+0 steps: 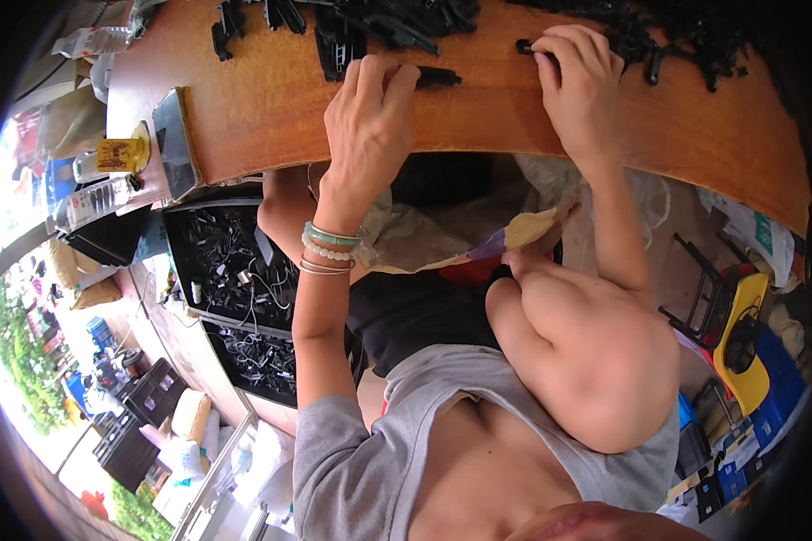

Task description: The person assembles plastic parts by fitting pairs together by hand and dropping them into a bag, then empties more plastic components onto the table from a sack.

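L hand (370, 113) arched, grip on blk part (440, 77); R hand (583, 88) curled, pinching small blk pc (523, 46).

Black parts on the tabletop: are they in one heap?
No, one heap lies near the left hand, another heap near the right hand, bare wood between.

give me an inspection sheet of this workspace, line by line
Surface: brown wooden table, edges bent by the lens
Job's things: black parts heaped along the far side
Clutter: yellow container and dark flat case, at left
Grips: left grip over a long black part, hold hidden; right grip pinching a small black part
Cables: pale cable in a black tray
Surroundings: leafy plants at left
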Motion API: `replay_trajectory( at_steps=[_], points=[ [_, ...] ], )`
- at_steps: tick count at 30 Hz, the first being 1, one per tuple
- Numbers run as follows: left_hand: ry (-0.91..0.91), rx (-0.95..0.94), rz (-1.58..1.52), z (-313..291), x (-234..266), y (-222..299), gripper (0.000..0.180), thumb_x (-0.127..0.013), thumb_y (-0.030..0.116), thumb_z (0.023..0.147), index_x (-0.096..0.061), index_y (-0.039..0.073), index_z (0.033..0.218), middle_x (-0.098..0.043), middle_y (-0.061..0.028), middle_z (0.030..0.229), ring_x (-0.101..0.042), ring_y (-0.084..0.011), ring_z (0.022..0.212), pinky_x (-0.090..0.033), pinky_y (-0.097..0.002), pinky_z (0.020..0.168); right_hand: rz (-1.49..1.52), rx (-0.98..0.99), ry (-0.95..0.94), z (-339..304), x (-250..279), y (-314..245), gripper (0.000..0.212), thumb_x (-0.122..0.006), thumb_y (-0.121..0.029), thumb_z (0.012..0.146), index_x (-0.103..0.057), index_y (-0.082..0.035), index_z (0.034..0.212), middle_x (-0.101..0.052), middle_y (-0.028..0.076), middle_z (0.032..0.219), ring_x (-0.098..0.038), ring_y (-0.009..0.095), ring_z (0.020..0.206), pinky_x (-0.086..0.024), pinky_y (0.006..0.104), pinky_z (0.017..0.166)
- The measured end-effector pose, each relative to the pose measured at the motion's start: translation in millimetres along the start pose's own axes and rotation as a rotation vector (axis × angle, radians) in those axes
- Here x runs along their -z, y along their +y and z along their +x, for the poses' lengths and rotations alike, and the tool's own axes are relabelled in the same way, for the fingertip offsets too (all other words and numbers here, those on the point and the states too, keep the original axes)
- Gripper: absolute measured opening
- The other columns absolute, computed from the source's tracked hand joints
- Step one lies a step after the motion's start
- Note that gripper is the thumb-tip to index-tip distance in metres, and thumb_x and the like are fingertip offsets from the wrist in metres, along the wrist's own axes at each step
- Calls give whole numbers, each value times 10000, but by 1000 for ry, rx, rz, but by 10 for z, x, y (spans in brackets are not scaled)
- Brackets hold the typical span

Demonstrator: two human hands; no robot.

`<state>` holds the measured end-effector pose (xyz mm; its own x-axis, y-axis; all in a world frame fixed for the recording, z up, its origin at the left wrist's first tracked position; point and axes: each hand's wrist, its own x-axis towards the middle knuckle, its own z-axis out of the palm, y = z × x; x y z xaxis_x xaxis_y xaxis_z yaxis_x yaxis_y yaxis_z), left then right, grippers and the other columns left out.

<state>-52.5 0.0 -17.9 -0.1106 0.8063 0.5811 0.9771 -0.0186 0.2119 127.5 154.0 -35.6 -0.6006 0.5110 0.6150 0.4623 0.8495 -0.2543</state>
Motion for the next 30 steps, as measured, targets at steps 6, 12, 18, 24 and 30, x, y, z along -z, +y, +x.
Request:
replay_trajectory(
  at_steps=[6,12,18,24,30],
  points=[
    [-15,436,-826,114,32,468,174,-561,-42,853,-538,-23,1024,-629,-92,892,-598,-182,703,-493,-265,591,840,-181,-278,-30,589,-327,102,-619,-8,843,-631,-13,944,-615,71,893,-584,191,792,-455,304,696],
    [-419,799,-1211,147,256,510,191,-580,83,910,-643,-60,1020,-599,-39,699,-544,-56,580,-438,-206,506,922,-298,-297,-100,682,-453,122,-672,13,820,-635,3,936,-658,67,834,-657,144,725,-504,236,639],
    [-252,476,-938,56,227,682,273,-670,37,820,-616,-41,1075,-649,-118,775,-601,-156,554,-484,-276,516,829,-184,-149,-187,635,-448,182,-699,0,799,-632,2,968,-664,86,868,-650,149,732,-510,246,641],
    [-203,452,-952,39,248,710,295,-686,11,791,-610,-30,1073,-669,-147,822,-655,-202,609,-511,-297,541,629,-58,-6,-39,650,-471,292,-729,-2,729,-640,-11,1007,-635,110,944,-616,183,754,-490,266,665],
    [-143,320,-859,11,208,718,301,-696,26,771,-616,-3,1060,-643,-151,781,-633,-292,621,-488,-339,538,781,-141,-121,-160,614,-415,311,-745,-24,704,-633,-27,994,-624,64,840,-565,174,690,-458,266,627]
  ],
)
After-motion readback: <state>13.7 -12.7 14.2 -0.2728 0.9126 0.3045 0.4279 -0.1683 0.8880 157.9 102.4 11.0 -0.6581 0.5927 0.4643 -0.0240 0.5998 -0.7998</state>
